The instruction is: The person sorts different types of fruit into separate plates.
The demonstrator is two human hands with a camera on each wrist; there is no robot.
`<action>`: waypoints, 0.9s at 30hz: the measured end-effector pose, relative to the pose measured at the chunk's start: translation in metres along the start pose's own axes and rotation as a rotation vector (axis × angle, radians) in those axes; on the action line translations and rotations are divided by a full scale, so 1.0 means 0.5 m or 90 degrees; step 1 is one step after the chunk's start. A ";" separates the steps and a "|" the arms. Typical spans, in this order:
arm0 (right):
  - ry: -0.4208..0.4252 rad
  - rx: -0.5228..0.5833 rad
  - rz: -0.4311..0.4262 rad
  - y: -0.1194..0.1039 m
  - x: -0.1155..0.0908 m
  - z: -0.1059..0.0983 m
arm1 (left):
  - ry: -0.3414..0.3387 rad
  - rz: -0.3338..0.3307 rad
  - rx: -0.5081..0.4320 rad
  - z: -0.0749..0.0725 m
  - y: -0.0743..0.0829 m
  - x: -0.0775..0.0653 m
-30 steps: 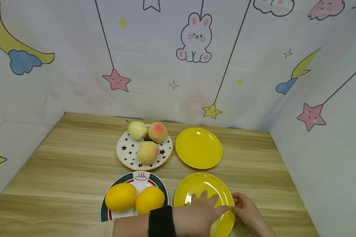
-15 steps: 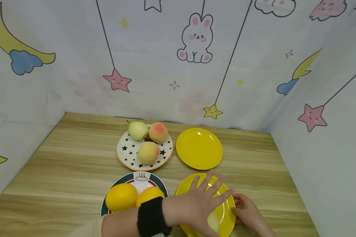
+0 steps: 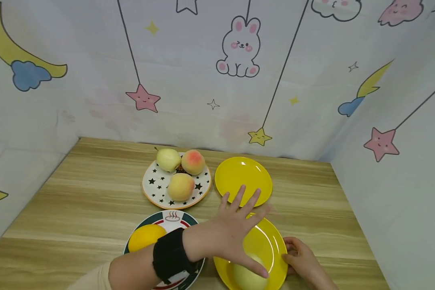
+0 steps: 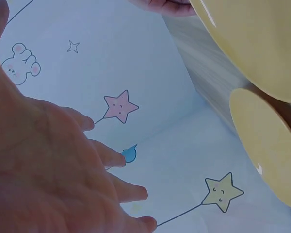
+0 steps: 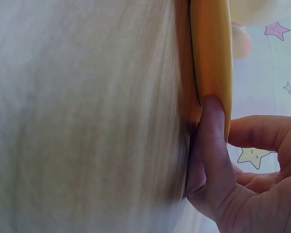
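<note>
At the lower right of the head view, a yellow plate (image 3: 277,249) lies on the table with a pale yellow-green round fruit (image 3: 248,280) on it, partly behind my left thumb. My left hand (image 3: 228,233) is held above the plate's left side, its fingers straight and spread wide; in the left wrist view the palm (image 4: 48,165) touches nothing. My right hand (image 3: 304,259) pinches the plate's right rim. The right wrist view gives this side-on: thumb (image 5: 247,131) and a finger on either side of the plate's edge (image 5: 213,53).
Behind is a second yellow plate (image 3: 243,177). Left of it, a star-patterned plate (image 3: 156,191) bears a pear (image 3: 168,160) and two peaches (image 3: 181,187). A green-rimmed plate (image 3: 150,219) with a yellow mango-like fruit (image 3: 145,237) lies partly under my left forearm. Printed cloth walls surround the table.
My left hand has lifted off the near plate and moved up and left with fingers spreading, uncovering the pale fruit. My right hand stays at the rim.
</note>
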State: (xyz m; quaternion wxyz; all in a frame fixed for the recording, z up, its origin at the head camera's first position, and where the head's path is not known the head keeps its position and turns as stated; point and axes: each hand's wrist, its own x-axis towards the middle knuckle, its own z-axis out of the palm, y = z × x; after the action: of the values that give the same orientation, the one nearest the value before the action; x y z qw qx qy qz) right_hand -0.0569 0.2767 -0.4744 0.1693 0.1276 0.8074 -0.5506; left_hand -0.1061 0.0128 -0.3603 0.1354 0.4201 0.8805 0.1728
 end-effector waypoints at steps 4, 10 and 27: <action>0.025 -0.003 0.013 -0.002 0.004 0.006 | 0.018 -0.057 0.024 -0.028 -0.015 -0.007; 0.035 -0.014 0.019 -0.006 0.006 0.010 | 0.046 -0.139 0.068 -0.070 -0.057 -0.023; 0.014 0.004 0.000 -0.003 0.002 0.007 | 0.125 -0.288 -0.005 -0.139 -0.215 -0.078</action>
State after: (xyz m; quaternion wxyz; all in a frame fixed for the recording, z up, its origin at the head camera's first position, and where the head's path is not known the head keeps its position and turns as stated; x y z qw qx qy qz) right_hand -0.0578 0.2730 -0.4747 0.1601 0.1345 0.8077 -0.5513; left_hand -0.1833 -0.0944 -0.3388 0.0859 0.1926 0.9605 0.1815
